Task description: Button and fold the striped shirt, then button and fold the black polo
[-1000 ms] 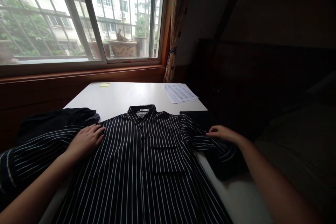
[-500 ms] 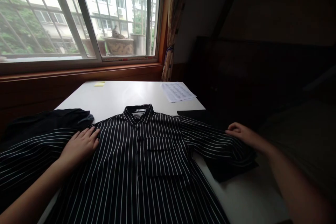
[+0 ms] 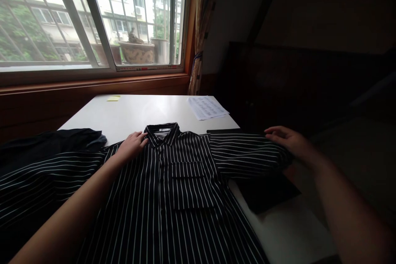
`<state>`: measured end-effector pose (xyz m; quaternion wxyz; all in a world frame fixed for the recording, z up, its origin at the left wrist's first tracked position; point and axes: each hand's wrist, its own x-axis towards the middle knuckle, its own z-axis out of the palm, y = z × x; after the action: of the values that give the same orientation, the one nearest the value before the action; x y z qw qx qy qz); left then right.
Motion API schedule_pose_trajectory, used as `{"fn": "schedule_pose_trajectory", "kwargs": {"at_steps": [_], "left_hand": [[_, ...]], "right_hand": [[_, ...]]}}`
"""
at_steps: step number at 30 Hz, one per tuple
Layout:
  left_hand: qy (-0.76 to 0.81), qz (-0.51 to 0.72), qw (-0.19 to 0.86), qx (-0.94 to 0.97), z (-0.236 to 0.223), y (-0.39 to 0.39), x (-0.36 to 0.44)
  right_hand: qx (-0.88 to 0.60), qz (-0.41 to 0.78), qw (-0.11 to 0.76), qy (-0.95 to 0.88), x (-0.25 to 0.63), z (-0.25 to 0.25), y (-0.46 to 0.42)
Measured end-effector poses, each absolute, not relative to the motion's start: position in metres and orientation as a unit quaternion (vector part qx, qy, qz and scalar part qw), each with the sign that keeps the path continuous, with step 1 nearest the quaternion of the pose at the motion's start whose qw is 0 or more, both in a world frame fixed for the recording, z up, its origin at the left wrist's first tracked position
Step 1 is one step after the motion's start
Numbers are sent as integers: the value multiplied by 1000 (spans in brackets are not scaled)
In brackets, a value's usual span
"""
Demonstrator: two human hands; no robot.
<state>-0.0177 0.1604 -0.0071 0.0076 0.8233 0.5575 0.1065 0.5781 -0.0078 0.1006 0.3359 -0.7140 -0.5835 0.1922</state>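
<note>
Your striped shirt (image 3: 185, 189) fills the lower centre, one sleeve (image 3: 244, 150) running lengthwise rightward to your nearer, half-curled right hand (image 3: 287, 138), its hold unclear, while your left hand (image 3: 132, 146) rests loosely spread, seemingly ungripping, by the collar (image 3: 170, 137).

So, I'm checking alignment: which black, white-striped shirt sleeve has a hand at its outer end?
The striped sleeve on the person's right: the right hand is at its outer end; the left hand is at the collar, not the other sleeve.
</note>
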Motion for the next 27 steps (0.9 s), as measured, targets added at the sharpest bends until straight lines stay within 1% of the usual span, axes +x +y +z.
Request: {"fn": "schedule_pose_trajectory", "kwargs": {"at_steps": [4,6,8,10,12,13,15,18,23,27], "left_hand": [[566,137,27,813,-27,173,-13],[565,157,35,809,-31,174,-14],[564,180,47,805,-30,176,-17],[569,203,62,794,-26,182,-20],[577,221,84,782,-21,192,-21],[581,227,97,776,-18,199,-21],[585,230,122,768,-14,211,-19],[587,222,153,763,-10,225,-14],[588,216,180,758,-5,232,-11],[599,233,142,753,-6,226,-12]], "right_hand": [[-787,160,113,-585,591,81,0],[-808,116,42,-576,593,73,4],[-812,72,4,-579,587,71,12],[-801,44,1,-597,568,74,26],[-770,39,26,-636,535,79,46],[-744,45,46,-665,514,80,58],[-659,103,120,-736,467,79,86],[-620,126,148,-760,403,64,131],[-593,162,147,-775,334,29,190],[-580,179,124,-785,301,14,219]]}}
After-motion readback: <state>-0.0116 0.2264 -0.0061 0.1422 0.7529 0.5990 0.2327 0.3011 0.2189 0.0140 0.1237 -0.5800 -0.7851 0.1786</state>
